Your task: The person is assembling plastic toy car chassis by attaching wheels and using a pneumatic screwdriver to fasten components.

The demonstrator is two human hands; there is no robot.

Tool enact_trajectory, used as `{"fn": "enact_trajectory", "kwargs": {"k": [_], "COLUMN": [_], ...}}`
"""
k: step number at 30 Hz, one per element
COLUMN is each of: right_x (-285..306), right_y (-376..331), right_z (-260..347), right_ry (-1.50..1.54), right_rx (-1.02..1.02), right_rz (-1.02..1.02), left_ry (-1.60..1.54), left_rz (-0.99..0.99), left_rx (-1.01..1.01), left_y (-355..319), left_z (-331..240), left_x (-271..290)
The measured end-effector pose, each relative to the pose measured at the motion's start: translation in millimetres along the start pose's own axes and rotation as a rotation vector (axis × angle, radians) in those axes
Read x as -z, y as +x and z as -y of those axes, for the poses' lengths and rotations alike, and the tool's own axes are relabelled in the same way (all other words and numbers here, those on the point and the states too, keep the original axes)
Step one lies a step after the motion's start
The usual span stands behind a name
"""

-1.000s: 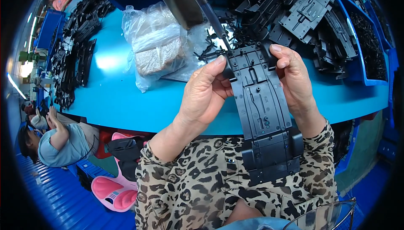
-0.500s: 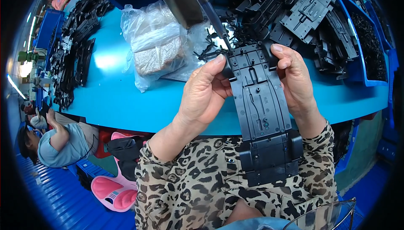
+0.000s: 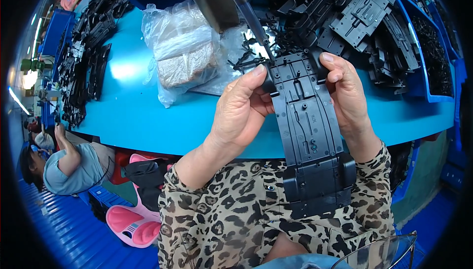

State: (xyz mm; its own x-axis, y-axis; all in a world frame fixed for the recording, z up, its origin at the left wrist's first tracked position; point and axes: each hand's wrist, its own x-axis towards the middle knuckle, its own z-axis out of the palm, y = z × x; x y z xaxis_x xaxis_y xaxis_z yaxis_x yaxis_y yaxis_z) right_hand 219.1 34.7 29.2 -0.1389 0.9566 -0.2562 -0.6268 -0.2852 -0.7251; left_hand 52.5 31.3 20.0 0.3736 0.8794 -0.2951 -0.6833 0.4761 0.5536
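Note:
A long black plastic chassis plate [image 3: 311, 130] is held between my two hands by its far end, its near end reaching back over my lap. My left hand [image 3: 241, 106] grips the plate's far left corner, thumb on top and fingers curled underneath. On the opposite side my right hand [image 3: 347, 94] pinches the far right corner, its thumb and forefinger by the rounded wheel arch. The slim tip of an upright screwdriver-like tool [image 3: 251, 20] comes down at the plate's far left corner; whether it touches is hard to see.
A plastic-wrapped block [image 3: 185, 54] stands on the blue table [image 3: 130, 106]. Small black parts [image 3: 251, 54] lie beyond my hands. Stacked black plates [image 3: 367, 15] and a blue bin [image 3: 433, 94] of parts are at right; more black parts [image 3: 88, 57] line the left. A co-worker [image 3: 74, 168] sits at left.
The plate has shifted very slightly to the right in my hands' grip. Both hands keep hold of its far corners.

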Motion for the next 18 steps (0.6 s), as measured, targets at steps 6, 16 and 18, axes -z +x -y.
{"fn": "enact_trajectory", "kwargs": {"k": [6, 16, 18], "right_x": [-0.6, -2.0, -1.6], "right_y": [-1.4, 0.3, 0.8], "right_z": [0.3, -0.5, -0.7], "right_ry": [-0.023, -0.008, -0.005], "right_rx": [0.019, 0.008, 0.010], "right_rz": [-0.004, 0.023, 0.030], "left_ry": [0.005, -0.015, -0.025], "left_rz": [-0.015, -0.030, -0.019], "left_rx": [0.013, 0.001, -0.003], "left_y": [-0.7, -1.4, -1.6], "left_z": [0.6, 0.9, 0.3], "left_x": [-0.2, 0.2, -0.1]}}
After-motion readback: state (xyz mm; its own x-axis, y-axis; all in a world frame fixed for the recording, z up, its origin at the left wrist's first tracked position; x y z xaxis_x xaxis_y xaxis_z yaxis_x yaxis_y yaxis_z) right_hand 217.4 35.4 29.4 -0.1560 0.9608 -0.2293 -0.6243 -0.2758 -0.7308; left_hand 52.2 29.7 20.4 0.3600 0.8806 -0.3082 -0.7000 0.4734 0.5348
